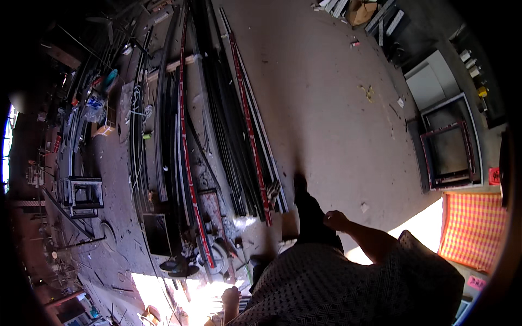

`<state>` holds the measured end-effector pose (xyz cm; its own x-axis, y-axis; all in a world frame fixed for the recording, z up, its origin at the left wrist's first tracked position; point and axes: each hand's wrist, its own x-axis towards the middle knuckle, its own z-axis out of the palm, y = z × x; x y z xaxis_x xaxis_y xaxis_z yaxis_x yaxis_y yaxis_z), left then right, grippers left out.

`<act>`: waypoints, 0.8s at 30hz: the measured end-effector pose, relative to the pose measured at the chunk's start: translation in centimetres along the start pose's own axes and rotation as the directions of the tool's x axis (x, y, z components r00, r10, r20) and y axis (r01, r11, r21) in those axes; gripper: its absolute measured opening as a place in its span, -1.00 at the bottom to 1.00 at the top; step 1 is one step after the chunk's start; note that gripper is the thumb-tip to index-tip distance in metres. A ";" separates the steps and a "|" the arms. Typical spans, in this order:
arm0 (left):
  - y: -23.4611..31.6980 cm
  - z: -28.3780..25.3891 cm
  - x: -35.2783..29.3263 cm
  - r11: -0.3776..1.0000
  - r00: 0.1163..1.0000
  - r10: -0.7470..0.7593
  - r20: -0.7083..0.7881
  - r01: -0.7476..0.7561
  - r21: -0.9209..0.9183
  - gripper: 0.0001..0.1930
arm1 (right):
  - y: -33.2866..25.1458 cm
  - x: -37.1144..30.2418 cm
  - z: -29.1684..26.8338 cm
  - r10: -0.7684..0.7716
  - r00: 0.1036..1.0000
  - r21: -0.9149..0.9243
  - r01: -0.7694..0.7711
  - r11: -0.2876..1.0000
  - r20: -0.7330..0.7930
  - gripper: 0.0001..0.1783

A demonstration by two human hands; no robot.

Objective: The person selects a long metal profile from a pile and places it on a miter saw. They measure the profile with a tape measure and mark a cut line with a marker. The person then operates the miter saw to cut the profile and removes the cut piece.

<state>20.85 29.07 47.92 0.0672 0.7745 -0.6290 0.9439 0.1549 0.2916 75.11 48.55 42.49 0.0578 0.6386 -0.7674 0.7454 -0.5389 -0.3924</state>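
The left hand (pixel 231 298) is held low beside the patterned shirt (pixel 326 282), and the right hand (pixel 337 220) near the dark trouser leg (pixel 312 214); the two are set well apart, with fingers seemingly curled, though whether anything is gripped cannot be told. Long dark bars (pixel 220 125), flanked by red-banded strips (pixel 247 119), are laid ahead and to the left on the floor (pixel 321 108); at the right, a checked cloth (pixel 473 228) is seen

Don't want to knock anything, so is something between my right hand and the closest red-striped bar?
Yes: in this view, your dark-clothed leg, then a brown item too dim to identify, lie between your right hand and the red-striped bar.
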 end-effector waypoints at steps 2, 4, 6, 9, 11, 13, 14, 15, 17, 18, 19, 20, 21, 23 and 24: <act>7.3 -3.9 5.5 0.959 0.984 -0.125 0.123 0.152 -0.241 -0.77 | 1.0 3.6 -6.3 -0.118 0.987 0.063 0.125 0.990 -0.106 -0.69; 10.5 -5.1 9.8 0.982 0.998 0.065 0.013 -0.061 -0.179 -0.82 | 1.3 6.7 -13.4 0.062 0.995 0.558 -0.010 0.829 -0.075 -0.72; 13.8 -7.2 15.7 0.975 0.986 0.151 -0.065 -0.159 -0.154 -0.82 | 1.9 9.2 -20.6 0.139 0.962 0.503 -0.002 0.864 -0.235 -0.72; 24.1 -16.5 24.3 0.468 0.939 -0.298 0.172 0.301 -0.831 -0.73 | 4.4 12.5 -29.6 0.151 0.928 0.557 0.070 0.828 -0.342 -0.73; 27.7 -21.9 28.5 0.488 0.937 -0.326 0.122 0.278 -0.828 -0.68 | 3.6 14.9 -34.2 0.165 0.908 0.645 0.135 0.752 -0.384 -0.78; 28.4 -24.6 32.7 0.508 0.936 -0.339 0.092 0.264 -0.820 -0.65 | 2.1 17.0 -37.8 0.186 0.896 0.731 0.193 0.654 -0.403 -0.80; 29.4 -25.7 35.1 0.524 0.943 -0.325 0.078 0.248 -0.814 -0.67 | 2.3 17.7 -38.9 0.218 0.888 0.747 0.184 0.638 -0.405 -0.81; 30.0 -26.5 37.5 0.509 0.950 -0.300 0.088 0.238 -0.827 -0.69 | 2.4 18.5 -39.6 0.247 0.880 0.763 0.176 0.622 -0.405 -0.82; 31.2 -27.5 41.5 0.473 0.961 -0.254 0.113 0.226 -0.852 -0.71 | 2.4 19.9 -40.0 0.307 0.889 0.802 0.103 0.589 -0.339 -0.83; 33.3 -29.2 43.4 0.429 0.946 -0.249 0.205 0.298 -0.853 -0.74 | 3.3 20.7 -39.9 0.319 0.901 0.773 0.026 0.634 -0.292 -0.82; 35.3 -30.3 45.3 0.455 0.935 -0.272 0.227 0.333 -0.826 -0.75 | 4.7 21.8 -39.5 0.332 0.910 0.737 -0.045 0.675 -0.249 -0.80; 34.7 -29.9 47.5 0.411 0.926 -0.245 0.287 0.368 -0.834 -0.74 | 4.5 23.0 -39.1 0.386 0.907 0.784 -0.115 0.610 -0.167 -0.75; 34.3 -29.2 50.4 0.373 0.916 -0.195 0.350 0.399 -0.838 -0.73 | 6.7 24.5 -38.1 0.379 0.919 0.810 -0.142 0.569 -0.105 -0.77; 36.5 -31.0 54.4 0.394 0.889 -0.217 0.403 0.457 -0.797 -0.72 | 4.3 24.9 -39.2 0.485 0.875 0.802 -0.279 0.528 -0.015 -0.83; 37.6 -31.8 57.2 0.409 0.859 -0.234 0.455 0.512 -0.756 -0.70 | 5.5 25.1 -39.0 0.464 0.886 0.823 -0.256 0.508 -0.011 -0.84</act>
<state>49.91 98.67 45.83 -0.0160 0.3501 -0.9366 0.1758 0.9231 0.3420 106.55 83.01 40.82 0.4048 0.3215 -0.8560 -0.1826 -0.8889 -0.4202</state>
